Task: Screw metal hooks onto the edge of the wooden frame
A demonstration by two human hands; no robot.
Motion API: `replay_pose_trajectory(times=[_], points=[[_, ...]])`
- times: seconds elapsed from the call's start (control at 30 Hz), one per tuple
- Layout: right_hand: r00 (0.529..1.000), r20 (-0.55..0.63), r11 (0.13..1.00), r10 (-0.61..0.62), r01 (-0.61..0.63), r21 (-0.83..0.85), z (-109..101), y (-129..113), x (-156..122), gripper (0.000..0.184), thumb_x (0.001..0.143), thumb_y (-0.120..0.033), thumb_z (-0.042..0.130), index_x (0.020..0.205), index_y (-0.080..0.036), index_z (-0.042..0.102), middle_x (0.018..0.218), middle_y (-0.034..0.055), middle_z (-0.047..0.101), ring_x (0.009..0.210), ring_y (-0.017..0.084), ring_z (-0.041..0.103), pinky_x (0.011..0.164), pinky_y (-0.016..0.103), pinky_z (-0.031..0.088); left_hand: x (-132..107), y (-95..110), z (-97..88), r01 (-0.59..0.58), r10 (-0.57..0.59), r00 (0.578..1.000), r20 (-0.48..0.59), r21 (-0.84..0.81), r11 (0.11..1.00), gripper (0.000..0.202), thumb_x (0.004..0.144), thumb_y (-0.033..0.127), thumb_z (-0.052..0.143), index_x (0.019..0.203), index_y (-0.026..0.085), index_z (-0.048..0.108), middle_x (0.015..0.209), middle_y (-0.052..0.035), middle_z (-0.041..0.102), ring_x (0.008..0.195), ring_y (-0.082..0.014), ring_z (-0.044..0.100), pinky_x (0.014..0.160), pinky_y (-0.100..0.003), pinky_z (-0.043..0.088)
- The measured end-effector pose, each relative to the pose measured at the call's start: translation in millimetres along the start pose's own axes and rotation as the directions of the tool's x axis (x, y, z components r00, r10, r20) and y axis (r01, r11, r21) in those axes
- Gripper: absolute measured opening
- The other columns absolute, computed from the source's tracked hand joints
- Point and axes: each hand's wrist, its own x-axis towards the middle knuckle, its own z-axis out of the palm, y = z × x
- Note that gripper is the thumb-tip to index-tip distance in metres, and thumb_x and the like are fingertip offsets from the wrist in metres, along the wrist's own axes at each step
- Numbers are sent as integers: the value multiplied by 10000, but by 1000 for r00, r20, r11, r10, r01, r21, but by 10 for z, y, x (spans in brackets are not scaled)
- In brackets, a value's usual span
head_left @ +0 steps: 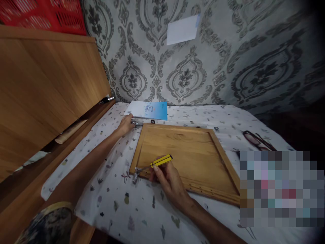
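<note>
A wooden cabinet door [177, 145] with a raised frame lies flat on the patterned cloth. My right hand [167, 178] is closed around the yellow and black handle of a screwdriver [162, 160]. Its shaft points left to a metal hinge [136, 175] on the door's near left corner; whether the tip sits in a screw is too small to tell. At the far left corner, my left hand [125, 124] has its fingers curled against a second metal hinge [137, 123], partly hiding it.
A blue and white booklet [149, 110] lies behind the door, by the wallpapered wall. Eyeglasses [257, 140] rest at the right, beside a pixelated patch. A wooden cabinet [50, 74] stands at the left with a red plastic basket [43, 17] on top.
</note>
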Motion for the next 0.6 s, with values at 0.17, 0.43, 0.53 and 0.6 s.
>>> replay_pose_trajectory(times=[0.17, 0.43, 0.53, 0.6], points=[[1000, -1, 1000, -20, 20, -7, -12, -27, 5, 336, 1007, -543, 396, 1024, -214, 464, 718, 22, 663, 649, 176, 637, 623, 305, 496, -57, -30, -73, -62, 61, 997, -50, -5, 998, 343, 943, 340, 615, 1223, 143, 585, 1197, -99, 620, 1054, -227, 622, 915, -446, 536], [999, -13, 1000, -31, 31, -5, 2, -27, 30, 319, 1008, -528, 404, 1009, -215, 463, 704, 16, 662, 627, 166, 624, 607, 294, 484, -607, -126, -155, -261, 262, 961, 83, -22, 965, 232, 924, 210, 485, 1014, 207, 699, 1084, -60, 704, 1047, -222, 634, 934, -335, 483], [1000, -6, 1000, -28, 28, -8, 7, -25, 28, 326, 1010, -532, 393, 998, -214, 465, 700, 20, 661, 622, 167, 619, 599, 293, 479, -561, -151, -214, -283, 281, 950, 132, -8, 959, 245, 934, 247, 487, 1018, 211, 715, 1086, -46, 725, 1014, -211, 657, 900, -308, 489], [1000, -9, 1000, -21, 21, -10, 6, -25, 20, 336, 1011, -540, 386, 1007, -214, 466, 695, 21, 660, 622, 171, 618, 600, 294, 480, -395, -147, -271, -278, 271, 949, 161, 20, 960, 228, 946, 285, 512, 971, 196, 720, 977, -37, 737, 918, -200, 673, 842, -309, 508]])
